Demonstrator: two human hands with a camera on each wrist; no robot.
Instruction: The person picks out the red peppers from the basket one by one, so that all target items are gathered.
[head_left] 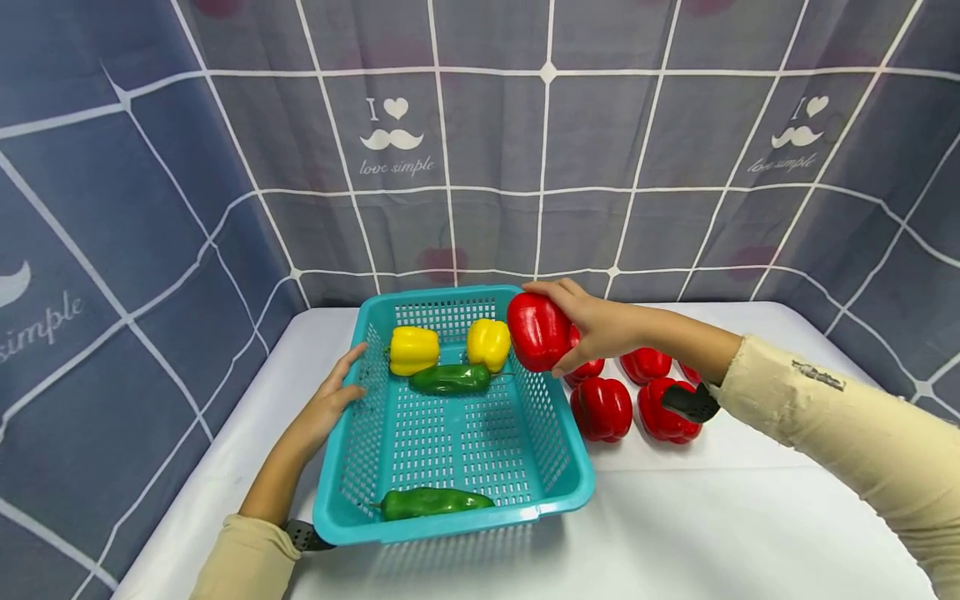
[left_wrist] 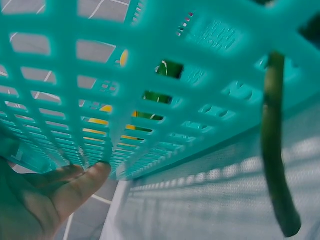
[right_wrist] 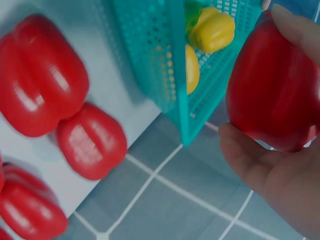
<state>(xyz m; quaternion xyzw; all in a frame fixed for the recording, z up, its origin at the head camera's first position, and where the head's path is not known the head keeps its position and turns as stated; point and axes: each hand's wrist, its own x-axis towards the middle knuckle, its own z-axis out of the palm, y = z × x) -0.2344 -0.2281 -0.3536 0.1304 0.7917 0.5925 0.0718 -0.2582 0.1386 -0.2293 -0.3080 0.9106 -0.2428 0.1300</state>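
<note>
A red bell pepper (head_left: 538, 332) is gripped between the thumb and fingers of my right hand (head_left: 596, 323), above the basket's right rim. The right wrist view shows the same red bell pepper (right_wrist: 275, 90) close up. My left hand (head_left: 326, 408) rests at the left rim of the turquoise basket (head_left: 558, 504), its fingers fairly straight. Inside lie two yellow bell peppers, one at the left (head_left: 414, 350) and one at the right (head_left: 488, 343). A long green pepper (head_left: 450, 379) lies before them, another green pepper (head_left: 435, 502) along the front wall.
Several red bell peppers (head_left: 602, 409) stand on the white table (head_left: 720, 508) right of the basket, under my right forearm. A green stem (left_wrist: 275, 150) pokes out through the basket wall in the left wrist view. A grey checked cloth (head_left: 495, 133) hangs behind.
</note>
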